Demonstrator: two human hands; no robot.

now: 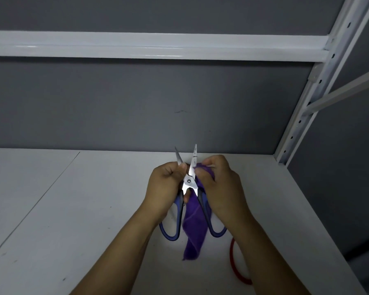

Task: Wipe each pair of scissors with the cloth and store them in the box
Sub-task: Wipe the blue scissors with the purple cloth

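Note:
A pair of scissors [189, 182] with blue and grey handles is held above the white shelf, blades spread and pointing away from me. My left hand [164, 188] grips the left blade and handle near the pivot. My right hand [219, 186] pinches a purple cloth [194, 233] against the right blade; the cloth's loose end hangs down between the handles. No box is in view.
The white shelf board [73, 209] lies under a grey back wall. A white shelf beam [136, 46] runs overhead and a perforated upright [303, 116] stands at the right. A red curved loop [234, 262] lies on the shelf beneath my right forearm.

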